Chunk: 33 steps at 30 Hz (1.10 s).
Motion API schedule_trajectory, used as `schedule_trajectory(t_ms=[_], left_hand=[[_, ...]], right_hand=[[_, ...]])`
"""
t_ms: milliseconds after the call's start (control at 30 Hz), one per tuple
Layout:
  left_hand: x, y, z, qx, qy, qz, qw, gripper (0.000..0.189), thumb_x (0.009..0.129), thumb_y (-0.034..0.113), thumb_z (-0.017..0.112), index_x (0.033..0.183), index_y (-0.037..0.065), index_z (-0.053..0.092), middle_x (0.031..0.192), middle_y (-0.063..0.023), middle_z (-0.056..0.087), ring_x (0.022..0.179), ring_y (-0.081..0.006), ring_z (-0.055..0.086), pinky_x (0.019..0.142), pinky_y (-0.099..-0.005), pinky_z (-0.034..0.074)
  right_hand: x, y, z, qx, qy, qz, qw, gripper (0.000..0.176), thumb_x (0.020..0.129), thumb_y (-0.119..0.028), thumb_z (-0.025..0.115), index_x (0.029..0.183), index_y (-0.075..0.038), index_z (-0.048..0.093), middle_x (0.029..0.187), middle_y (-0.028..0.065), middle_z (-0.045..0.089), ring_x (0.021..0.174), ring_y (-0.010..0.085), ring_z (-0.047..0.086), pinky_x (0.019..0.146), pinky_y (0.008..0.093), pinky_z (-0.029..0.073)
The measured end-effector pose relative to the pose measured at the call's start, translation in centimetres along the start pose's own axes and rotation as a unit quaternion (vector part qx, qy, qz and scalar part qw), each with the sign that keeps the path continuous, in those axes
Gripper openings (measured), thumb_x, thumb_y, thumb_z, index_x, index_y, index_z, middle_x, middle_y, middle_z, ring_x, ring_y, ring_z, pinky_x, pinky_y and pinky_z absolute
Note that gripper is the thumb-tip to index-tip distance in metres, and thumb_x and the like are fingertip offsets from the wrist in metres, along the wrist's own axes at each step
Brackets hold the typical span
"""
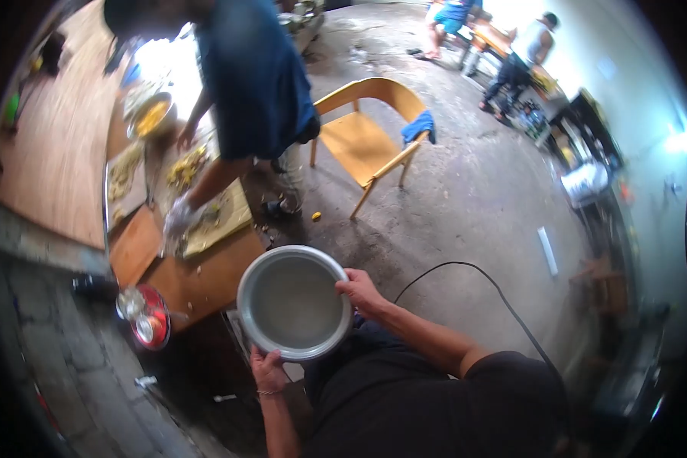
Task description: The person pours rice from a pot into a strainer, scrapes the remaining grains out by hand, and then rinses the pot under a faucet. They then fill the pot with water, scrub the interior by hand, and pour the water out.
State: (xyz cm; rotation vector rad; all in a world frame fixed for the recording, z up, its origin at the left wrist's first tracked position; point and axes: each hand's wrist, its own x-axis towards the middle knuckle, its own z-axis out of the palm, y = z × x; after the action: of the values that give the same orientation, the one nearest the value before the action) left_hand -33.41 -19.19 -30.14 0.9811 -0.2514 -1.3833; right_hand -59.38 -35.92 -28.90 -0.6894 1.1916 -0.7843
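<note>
A large round metal pot [298,301] is held in front of my body, with a greyish, plain-looking inside. My left hand [268,369] grips its near left rim from below. On the right side of the rim, my right hand [361,292] is closed with the thumb over the edge. Just beyond the pot stands a wooden table [198,286], where a co-worker's gloved hand [179,221] rests at a pale board [225,225] with yellowish pieces on it.
A co-worker in blue [256,84] leans over the table. A wooden chair [362,145] with a blue cloth stands ahead. A red tray [154,317] holds jars at the left. A black cable [496,286] crosses the floor. Two people are far back.
</note>
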Motion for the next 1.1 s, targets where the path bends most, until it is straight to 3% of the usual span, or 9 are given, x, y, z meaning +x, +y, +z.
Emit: schedule_trajectory(t_ms=[133, 233, 333, 633, 767, 900, 1000, 1033, 1100], left_hand=[[5.5, -1.7, 3.4, 0.059, -0.079, -0.083, 0.992, 0.053, 0.082, -0.009, 0.064, 0.134, 0.002, 0.055, 0.124, -0.009, 0.066, 0.11, -0.0249, 0.066, 0.097, -0.041, 0.055], [8.9, -0.9, 9.0, 0.108, -0.164, -0.141, 0.97, 0.046, 0.082, -0.006, 0.07, 0.126, 0.002, 0.059, 0.112, -0.0054, 0.07, 0.097, -0.0153, 0.069, 0.087, -0.0295, 0.055], [11.4, -1.9, 14.2, 0.129, -0.228, -0.159, 0.952, 0.046, 0.082, -0.004, 0.072, 0.126, 0.002, 0.059, 0.111, -0.0046, 0.069, 0.095, -0.0149, 0.069, 0.083, -0.0283, 0.056], [13.6, -10.6, 23.9, 0.189, -0.277, -0.252, 0.908, 0.054, 0.08, -0.007, 0.07, 0.131, 0.002, 0.056, 0.117, -0.0066, 0.067, 0.107, -0.0216, 0.068, 0.096, -0.0344, 0.055], [14.5, -13.8, 23.0, 0.176, -0.283, -0.233, 0.913, 0.057, 0.08, -0.001, 0.076, 0.133, 0.002, 0.056, 0.117, -0.0048, 0.066, 0.107, -0.0162, 0.064, 0.095, -0.0319, 0.052], [13.7, -14.1, 22.3, 0.171, -0.282, -0.214, 0.92, 0.057, 0.082, -0.003, 0.075, 0.134, 0.004, 0.052, 0.117, -0.0061, 0.066, 0.104, -0.0176, 0.067, 0.092, -0.0346, 0.055], [13.3, -12.2, 19.0, 0.152, -0.225, -0.216, 0.938, 0.067, 0.08, -0.006, 0.075, 0.14, 0.004, 0.047, 0.122, -0.0101, 0.064, 0.109, -0.0205, 0.066, 0.095, -0.0377, 0.056], [13.1, -11.8, 18.3, 0.117, -0.209, -0.209, 0.948, 0.062, 0.078, -0.005, 0.078, 0.136, 0.002, 0.054, 0.127, -0.0074, 0.06, 0.119, -0.0205, 0.062, 0.101, -0.0355, 0.053], [13.7, -12.2, 15.5, 0.222, -0.234, -0.032, 0.946, 0.062, 0.073, -0.002, 0.078, 0.132, 0.003, 0.063, 0.151, -0.0071, 0.038, 0.138, -0.0245, 0.048, 0.115, -0.0394, 0.042]], right_hand=[[-2.1, -2.2, -5.4, 0.066, 0.124, -0.068, 0.988, 0.017, 0.08, -0.001, 0.06, 0.094, 0.001, 0.07, 0.082, 0.0021, 0.065, 0.071, 0.0119, 0.06, 0.066, 0.0284, 0.051], [-4.1, -2.8, -9.0, 0.127, 0.187, -0.09, 0.97, 0.016, 0.078, 0.001, 0.059, 0.09, -0.001, 0.069, 0.081, 0.0023, 0.066, 0.069, 0.0114, 0.06, 0.064, 0.0272, 0.05], [-5.8, -3.7, -12.0, 0.185, 0.241, -0.125, 0.945, 0.012, 0.078, 0.002, 0.059, 0.086, -0.002, 0.067, 0.077, 0.0016, 0.064, 0.066, 0.0108, 0.058, 0.061, 0.0263, 0.048], [-7.7, -4.3, -23.8, 0.21, 0.336, -0.176, 0.901, 0.004, 0.08, -0.002, 0.061, 0.08, -0.005, 0.064, 0.074, -0.0014, 0.059, 0.064, 0.0078, 0.053, 0.059, 0.0249, 0.044], [-7.4, -3.6, -25.4, 0.176, 0.353, -0.167, 0.904, 0.004, 0.081, -0.004, 0.06, 0.081, -0.005, 0.064, 0.075, -0.0024, 0.058, 0.068, 0.0073, 0.053, 0.063, 0.0256, 0.045], [-7.7, -4.4, -26.1, 0.14, 0.329, -0.119, 0.926, 0.02, 0.08, -0.002, 0.057, 0.098, -0.003, 0.063, 0.087, 0.0023, 0.061, 0.08, 0.013, 0.057, 0.075, 0.0304, 0.049], [-6.4, -5.1, -22.2, 0.168, 0.274, -0.115, 0.94, 0.028, 0.079, 0.001, 0.052, 0.105, 0.0, 0.061, 0.093, 0.0064, 0.064, 0.081, 0.017, 0.063, 0.076, 0.0335, 0.055], [-5.3, -4.3, -22.7, 0.162, 0.236, -0.112, 0.952, 0.026, 0.079, 0.001, 0.051, 0.103, -0.001, 0.059, 0.095, 0.0067, 0.063, 0.084, 0.0173, 0.062, 0.079, 0.035, 0.056], [-3.1, -3.5, -22.6, 0.098, 0.195, -0.095, 0.971, 0.025, 0.077, -0.002, 0.053, 0.101, -0.002, 0.059, 0.098, 0.0075, 0.062, 0.093, 0.0201, 0.062, 0.085, 0.037, 0.054]])
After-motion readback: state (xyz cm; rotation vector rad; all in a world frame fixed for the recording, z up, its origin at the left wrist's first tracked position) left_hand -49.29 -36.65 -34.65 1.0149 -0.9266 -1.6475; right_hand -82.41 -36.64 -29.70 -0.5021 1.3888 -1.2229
